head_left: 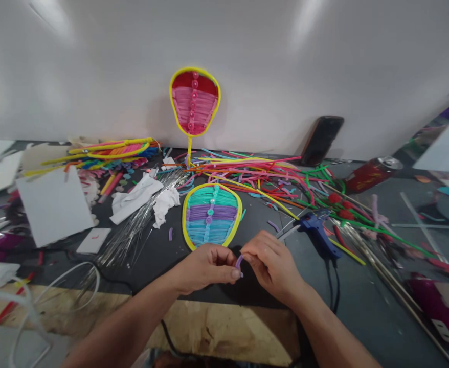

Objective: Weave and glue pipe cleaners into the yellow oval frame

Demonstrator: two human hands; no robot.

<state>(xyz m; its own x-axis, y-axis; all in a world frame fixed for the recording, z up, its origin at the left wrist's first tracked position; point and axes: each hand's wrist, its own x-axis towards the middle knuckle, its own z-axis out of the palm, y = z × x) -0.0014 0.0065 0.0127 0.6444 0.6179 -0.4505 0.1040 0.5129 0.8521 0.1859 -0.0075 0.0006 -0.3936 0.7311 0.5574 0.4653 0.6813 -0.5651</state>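
Note:
Between my two hands is a short purple pipe cleaner piece (pixel 239 261). My left hand (pixel 212 267) pinches its lower end between thumb and forefinger, and my right hand (pixel 266 263) pinches the upper end. Just beyond them a rounded panel (pixel 211 214) lies on the dark table, covered in teal, purple and blue pipe cleaners, with a yellow rim and a row of beads down its middle. My left hand covers its lower edge. A matching pink and red panel (pixel 195 99) on a yellow stem leans upright against the white wall.
Loose pipe cleaners (pixel 255 171) are heaped along the wall. A blue glue gun (pixel 320 235) lies right of my hands, near a phone (pixel 321 139) and a red can (pixel 374 174). Crumpled paper (pixel 165 205), silver strands (pixel 132 225) and a white cable (pixel 94 271) lie left.

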